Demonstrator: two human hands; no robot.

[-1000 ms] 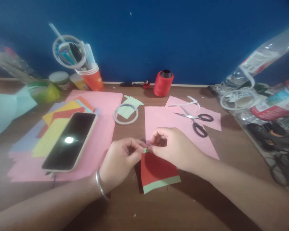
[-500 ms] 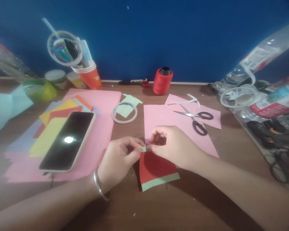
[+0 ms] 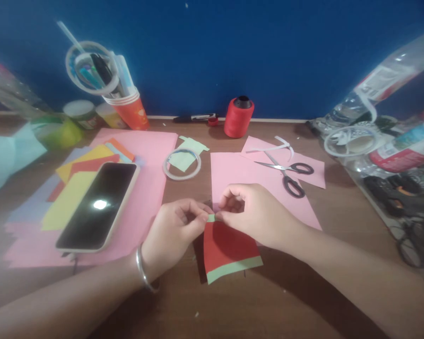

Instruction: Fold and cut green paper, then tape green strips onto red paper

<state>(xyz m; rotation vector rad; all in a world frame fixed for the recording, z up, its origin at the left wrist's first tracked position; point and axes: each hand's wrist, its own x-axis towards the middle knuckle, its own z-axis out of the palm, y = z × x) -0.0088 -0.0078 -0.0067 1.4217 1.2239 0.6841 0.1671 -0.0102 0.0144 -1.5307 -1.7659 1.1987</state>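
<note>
A small red sheet of paper [image 3: 229,245] with pale green strips along its top and bottom edges is held up in front of me, slightly curved. My left hand [image 3: 178,230], a silver bangle on its wrist, pinches the paper's top green edge between thumb and fingers. Right beside it, my right hand [image 3: 249,209] pinches the same edge, and a bit of green shows between the two thumbs. Beyond my right hand lie open scissors [image 3: 282,168] with black handles on pink paper [image 3: 228,172].
At left a phone [image 3: 99,207] rests on coloured papers [image 3: 65,202]. Ahead are a tape roll [image 3: 182,176], green scraps [image 3: 194,144] and a red thread spool [image 3: 239,117]. A paper cup [image 3: 134,113] holds pens at the back left. Plastic bottles [image 3: 403,150] lie at right.
Both hands keep their pinch on the top edge. The paper's lower end has tilted very slightly; the whole view has shifted a little.
</note>
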